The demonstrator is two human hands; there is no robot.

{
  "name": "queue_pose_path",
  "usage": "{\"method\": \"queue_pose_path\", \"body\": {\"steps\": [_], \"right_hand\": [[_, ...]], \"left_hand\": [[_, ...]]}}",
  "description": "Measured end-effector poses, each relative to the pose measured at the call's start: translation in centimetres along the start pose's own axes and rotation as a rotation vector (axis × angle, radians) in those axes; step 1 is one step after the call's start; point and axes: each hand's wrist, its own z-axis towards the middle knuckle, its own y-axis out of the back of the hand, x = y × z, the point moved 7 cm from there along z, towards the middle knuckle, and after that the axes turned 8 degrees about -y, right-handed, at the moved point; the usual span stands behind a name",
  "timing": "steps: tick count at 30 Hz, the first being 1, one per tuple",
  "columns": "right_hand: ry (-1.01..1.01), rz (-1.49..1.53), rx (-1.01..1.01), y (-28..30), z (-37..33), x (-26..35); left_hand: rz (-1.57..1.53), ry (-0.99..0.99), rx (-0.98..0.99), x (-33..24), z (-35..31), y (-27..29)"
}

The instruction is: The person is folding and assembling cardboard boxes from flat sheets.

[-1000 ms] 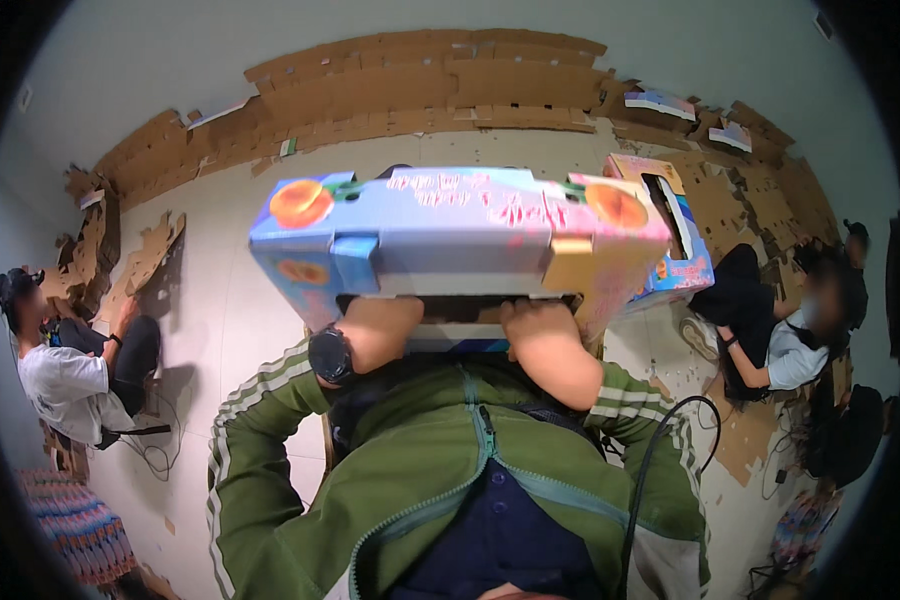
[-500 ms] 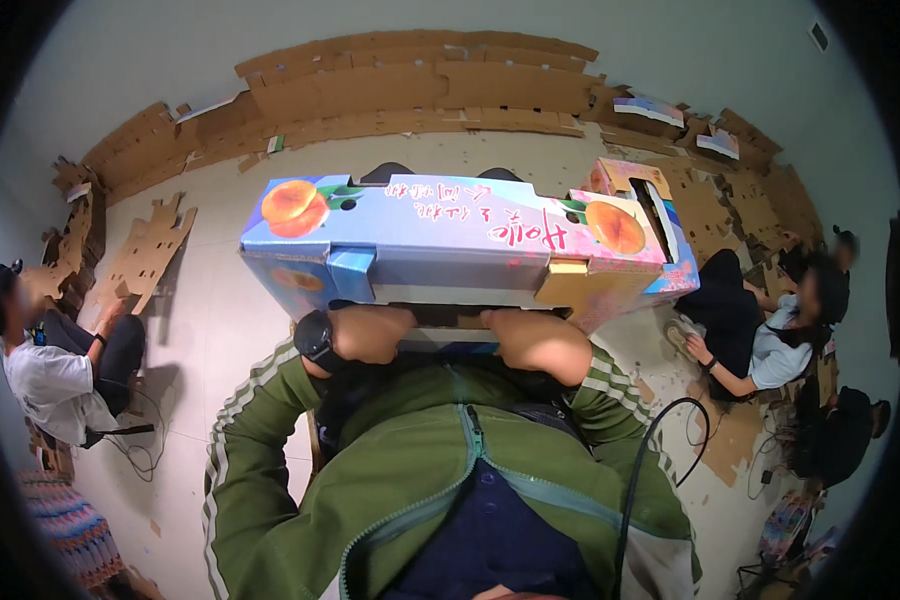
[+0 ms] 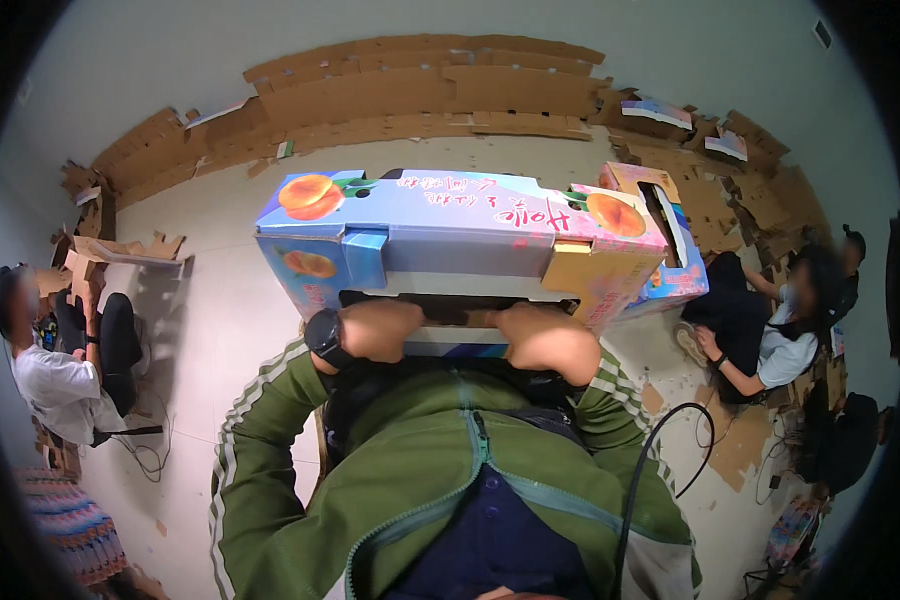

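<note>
Fruit-printed carton [image 3: 475, 250], blue and lavender toward the left and pink toward the right, sits directly in front of the wearer's middle, its long side facing the body. Orange-coloured fruit pictures mark both ends of its top, with lettering between them that reads upside down from here, and a folded tab shows near each front corner. Along the near side runs a dark, wide slot. The left hand [image 3: 382, 332] reaches into that slot toward its left part, the right hand [image 3: 547, 340] toward its right part; the fingers of both are largely hidden by the carton, so it is impossible to say whether either one grips the cardboard. A dark watch [image 3: 326, 338] circles the left wrist. Just beyond the carton's right end is a second printed carton [image 3: 673, 285] with a long cut-out. Below the hands spreads the wearer's green jacket [image 3: 400, 430]. Farther left, a seated person in a white shirt [image 3: 62, 390] handles a piece of brown cardboard [image 3: 88, 268]; on the right sits another person in a pale top [image 3: 785, 358]. Brown cardboard sheets [image 3: 390, 100] line the far wall, above the pale floor [image 3: 215, 290].
</note>
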Motion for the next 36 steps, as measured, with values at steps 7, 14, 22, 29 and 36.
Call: {"method": "queue_pose_path", "body": {"steps": [7, 14, 22, 29, 36], "right_hand": [[0.022, -0.033, 0.069, 2.2, 1.4, -0.4], [0.030, 0.259, 0.281, 4.5, 3.8, -1.6], [0.118, 0.290, 0.354, 3.7, 4.8, -1.6], [0.116, 0.212, 0.203, 3.8, 2.8, -0.3], [0.056, 0.056, 0.107, 1.8, 1.6, 0.1]], "left_hand": [[0.160, -0.079, -0.031, -0.4, 1.0, 3.3], [0.057, -0.056, -0.622, -2.0, -0.5, 8.7], [-1.798, -0.226, -1.071, 2.5, -1.9, 5.0], [-2.301, -0.469, -1.236, 2.8, 1.7, 4.7], [-2.384, -0.817, -1.186, -0.7, 1.6, 5.6]]}}
